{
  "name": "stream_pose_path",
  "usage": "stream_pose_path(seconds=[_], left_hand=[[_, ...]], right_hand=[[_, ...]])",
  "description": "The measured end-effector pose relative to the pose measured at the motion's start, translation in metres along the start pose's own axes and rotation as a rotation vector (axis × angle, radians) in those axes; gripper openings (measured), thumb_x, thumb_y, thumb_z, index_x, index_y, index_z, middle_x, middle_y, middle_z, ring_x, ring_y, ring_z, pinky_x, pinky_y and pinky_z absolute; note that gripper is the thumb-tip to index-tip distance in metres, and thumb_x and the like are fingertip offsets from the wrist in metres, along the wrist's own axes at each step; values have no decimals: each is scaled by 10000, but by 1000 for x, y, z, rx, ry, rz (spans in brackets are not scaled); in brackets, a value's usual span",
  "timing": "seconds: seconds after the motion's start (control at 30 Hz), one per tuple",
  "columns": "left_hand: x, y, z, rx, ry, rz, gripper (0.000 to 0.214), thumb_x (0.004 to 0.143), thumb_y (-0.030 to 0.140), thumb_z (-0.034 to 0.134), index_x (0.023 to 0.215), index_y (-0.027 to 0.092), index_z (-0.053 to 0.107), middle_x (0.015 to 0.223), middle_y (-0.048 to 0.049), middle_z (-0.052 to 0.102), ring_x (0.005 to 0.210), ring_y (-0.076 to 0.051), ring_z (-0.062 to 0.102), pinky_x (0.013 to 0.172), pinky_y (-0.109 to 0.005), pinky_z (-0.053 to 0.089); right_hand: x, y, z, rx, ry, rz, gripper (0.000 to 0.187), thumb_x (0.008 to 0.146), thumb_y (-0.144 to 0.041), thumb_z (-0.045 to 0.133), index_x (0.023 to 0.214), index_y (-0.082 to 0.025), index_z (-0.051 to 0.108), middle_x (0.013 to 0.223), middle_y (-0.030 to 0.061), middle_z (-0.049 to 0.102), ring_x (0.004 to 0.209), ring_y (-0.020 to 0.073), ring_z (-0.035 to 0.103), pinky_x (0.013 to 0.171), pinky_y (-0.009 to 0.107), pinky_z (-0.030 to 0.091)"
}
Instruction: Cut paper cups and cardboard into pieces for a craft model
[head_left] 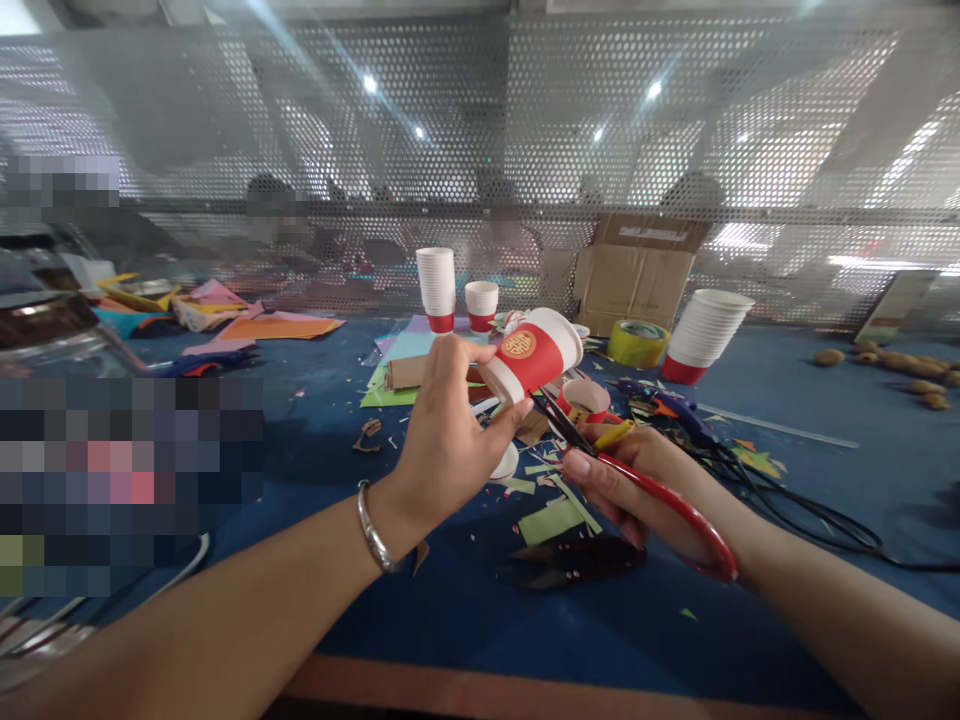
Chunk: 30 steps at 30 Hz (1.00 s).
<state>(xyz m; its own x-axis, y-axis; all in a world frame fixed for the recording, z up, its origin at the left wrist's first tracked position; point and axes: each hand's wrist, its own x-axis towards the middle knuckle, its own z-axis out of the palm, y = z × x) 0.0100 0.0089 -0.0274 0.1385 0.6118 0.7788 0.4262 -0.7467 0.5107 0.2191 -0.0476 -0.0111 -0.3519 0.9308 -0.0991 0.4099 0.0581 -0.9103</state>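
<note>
My left hand (pixel 461 430) grips a red and white paper cup (pixel 538 355) with a gold emblem, tilted on its side above the table. Closed around red-handled scissors (pixel 667 505), my right hand (pixel 652 460) brings their dark blades up against the cup's underside; whether they cut into it I cannot tell. Something small and yellow (pixel 615 436) shows by the right fingers. Behind the blades stands another red cup piece (pixel 583 398). Dark-handled snips (pixel 577 562) lie below my right hand, among green paper scraps (pixel 551 522).
Two stacks of cups, a tall one (pixel 436 290) and a wide one (pixel 707 335), stand farther back. Yellow tape (pixel 638 343), a cardboard box (pixel 637 270) and a blue glue gun (pixel 679 408) with black cable are right of centre. Coloured paper (pixel 285 325) lies left, walnut-like objects (pixel 900 362) right.
</note>
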Motion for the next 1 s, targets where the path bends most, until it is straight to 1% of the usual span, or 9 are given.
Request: stream_pose_path(seconds=[0.1,0.23,0.4,0.53,0.67,0.7,0.8,0.87,1.0], left_hand=[[0,2,0,23,-18,-6,476,779,241,802,1118,210,470,1102,-74,573,1023,-229,651,793,-347,615],[0,4,0,40,-21,-2,483,765,198,802,1118,209,473,1103,-69,573,1026,-227,654,813,-348,612],[2,5,-3,10,-56,-11,458,774,220,799,1110,213,488,1096,-73,596,1043,-244,654,820,-371,615],[1,7,-4,26,-58,-4,456,772,185,788,1121,212,496,1105,-77,597,1070,-257,644,834,-385,615],[-3,14,2,41,-82,38,401,787,146,759,1102,222,523,1164,-90,598,1090,-258,632,871,-411,606],[-4,16,5,-6,-88,22,384,794,157,759,1089,222,522,1166,-89,609,1063,-245,648,862,-399,609],[-2,18,10,-175,-69,-165,474,722,233,843,1043,216,495,1026,-52,657,880,-199,699,762,-347,627],[0,19,12,-223,-71,-269,503,673,251,874,1001,211,495,985,-41,670,847,-191,701,730,-332,628],[3,21,12,-257,-102,-321,471,662,217,867,965,211,506,957,-34,692,836,-185,704,708,-319,627]], right_hand=[[-1,-1,2,-6,16,16,505,839,-656,637,673,-197,508,489,-53,466,356,85,456,357,207,367],[-3,0,4,14,0,-3,561,877,-675,575,599,-204,452,473,-42,458,356,79,441,370,215,363],[-2,3,5,13,6,-24,547,873,-697,568,651,-204,484,474,-47,453,348,85,444,358,216,355],[-1,4,6,22,4,-16,540,855,-720,576,706,-204,527,473,-51,456,344,91,443,351,220,368],[-1,6,7,106,-1,-16,577,867,-740,539,669,-199,498,504,-49,453,371,79,438,369,211,351],[-1,6,7,122,5,-24,588,875,-739,528,648,-198,487,506,-47,452,379,77,439,377,211,349],[2,8,4,102,31,-54,608,896,-729,504,608,-194,490,486,-40,461,381,81,441,394,221,357],[4,9,3,66,34,-54,622,904,-728,489,585,-194,491,470,-30,471,379,88,448,402,232,369],[2,7,2,26,26,-81,599,921,-683,509,570,-199,478,501,-21,488,412,105,491,417,244,389]])
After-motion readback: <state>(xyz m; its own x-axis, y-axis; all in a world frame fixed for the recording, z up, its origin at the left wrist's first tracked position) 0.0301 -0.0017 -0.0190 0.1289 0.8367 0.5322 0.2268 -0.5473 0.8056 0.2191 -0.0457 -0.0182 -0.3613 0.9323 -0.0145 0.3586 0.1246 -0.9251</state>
